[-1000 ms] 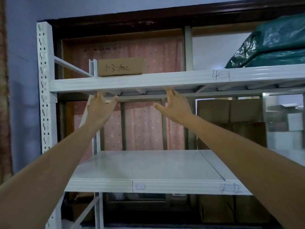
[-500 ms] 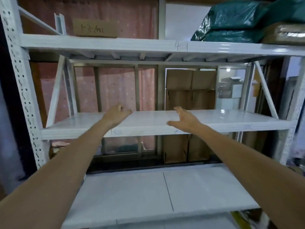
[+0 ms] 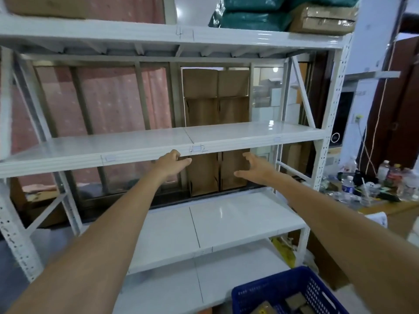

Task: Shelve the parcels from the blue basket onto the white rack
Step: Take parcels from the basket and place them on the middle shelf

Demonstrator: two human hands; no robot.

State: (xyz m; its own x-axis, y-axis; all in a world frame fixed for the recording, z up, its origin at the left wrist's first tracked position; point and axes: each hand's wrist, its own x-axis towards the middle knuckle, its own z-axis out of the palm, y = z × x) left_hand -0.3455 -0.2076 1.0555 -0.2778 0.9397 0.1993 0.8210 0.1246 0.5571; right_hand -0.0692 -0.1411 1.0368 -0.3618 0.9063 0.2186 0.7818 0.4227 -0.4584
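Reaching forward, left hand (image 3: 171,163) and right hand (image 3: 254,169) hang bare, fingers loosely spread, just below the middle shelf's front edge of the white rack (image 3: 145,152); three lower shelves lie bare. One blue basket (image 3: 288,291) sits bottom right, with parcels (image 3: 294,299) inside, count unclear

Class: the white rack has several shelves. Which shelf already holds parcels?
The top shelf: green bags and a brown box sit there. The shelves below show nothing on them.
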